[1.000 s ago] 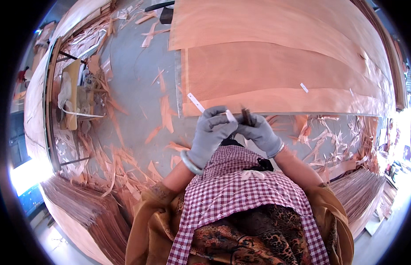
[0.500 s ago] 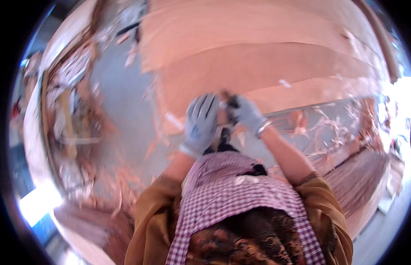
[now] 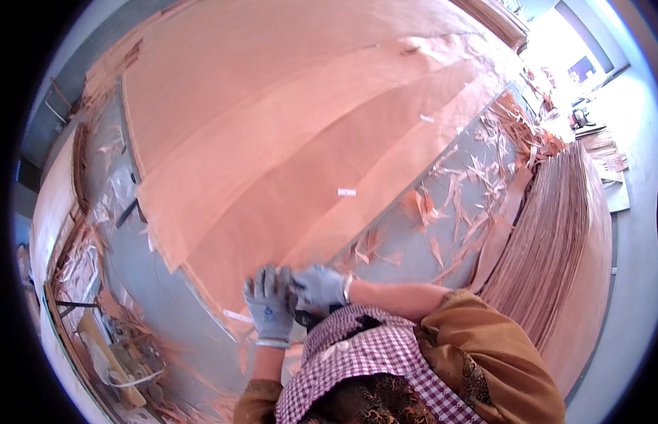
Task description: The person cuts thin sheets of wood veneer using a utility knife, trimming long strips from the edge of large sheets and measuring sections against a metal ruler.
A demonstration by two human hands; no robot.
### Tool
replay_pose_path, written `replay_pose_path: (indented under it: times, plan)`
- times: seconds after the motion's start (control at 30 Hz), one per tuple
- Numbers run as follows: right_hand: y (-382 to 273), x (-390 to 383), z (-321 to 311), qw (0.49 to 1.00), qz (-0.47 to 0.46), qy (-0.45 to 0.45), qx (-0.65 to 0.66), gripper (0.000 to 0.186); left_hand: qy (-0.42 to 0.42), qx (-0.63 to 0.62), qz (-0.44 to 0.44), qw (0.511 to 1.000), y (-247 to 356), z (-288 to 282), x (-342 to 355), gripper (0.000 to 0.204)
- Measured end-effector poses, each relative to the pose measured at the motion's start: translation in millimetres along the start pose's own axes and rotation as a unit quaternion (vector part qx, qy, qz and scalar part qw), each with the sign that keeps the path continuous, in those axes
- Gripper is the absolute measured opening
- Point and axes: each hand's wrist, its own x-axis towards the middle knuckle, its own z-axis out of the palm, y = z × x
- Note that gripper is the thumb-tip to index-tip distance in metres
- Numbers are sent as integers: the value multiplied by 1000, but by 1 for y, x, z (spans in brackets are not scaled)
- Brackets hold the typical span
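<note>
Both hands wear pale grey-blue gloves with dark, soiled fingers, and they meet in front of my apron. My left hand (image 3: 270, 311) has its fingers bent and close together beside the right one. Coming in from the right, my right hand (image 3: 319, 285) is closed, its fingertips partly hidden against the left. Anything between the fingers is too small or covered to make out. Just beyond the hands lies the near end of a stack of thin reddish wood veneer sheets (image 3: 272, 162), overlapping in layers. Small white labels, such as one white label (image 3: 347, 192), lie on the sheets.
A tall stack of veneer (image 3: 548, 240) stands at the right. Torn veneer strips (image 3: 421, 206) litter the grey floor (image 3: 407, 244). At the left, a heap of scraps (image 3: 117, 339) lies beside another pale sheet stack (image 3: 55, 212). A bright doorway (image 3: 562, 42) is at the far right.
The view has swung, so the sheet stack now runs diagonally. My hands have come together; the left, earlier stretched out flat over the sheet's edge, now has bent fingers against the right.
</note>
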Motion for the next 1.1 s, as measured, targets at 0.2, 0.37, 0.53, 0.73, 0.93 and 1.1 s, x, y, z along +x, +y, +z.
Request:
replay_pose_path:
  times: [0.2, 0.37, 0.53, 0.73, 0.93, 1.1]
  plan:
    - [-13, -35, -89, 923, 212, -23, 319, 42, 22, 15, 22, 999, -5, -14, -6, 45]
    - [60, -35, -167, 947, 108, 172, 250, 31, -13, 9, 10, 1000, -1, -14, -2, 49]
    - [135, -8, -232, 876, 158, 266, 370, 8, -21, 10, 12, 1000, -1, 1, 2, 57]
    - [148, 16, -263, 879, 262, 255, 307, 13, -29, 26, 13, 999, -3, 7, -1, 56]
    - [162, 11, -270, 867, 259, 268, 331, 18, -35, 27, 8, 999, 0, 6, 5, 56]
    - [170, 19, -275, 886, 274, 211, 309, 21, -38, 28, 6, 999, -2, 7, 4, 56]
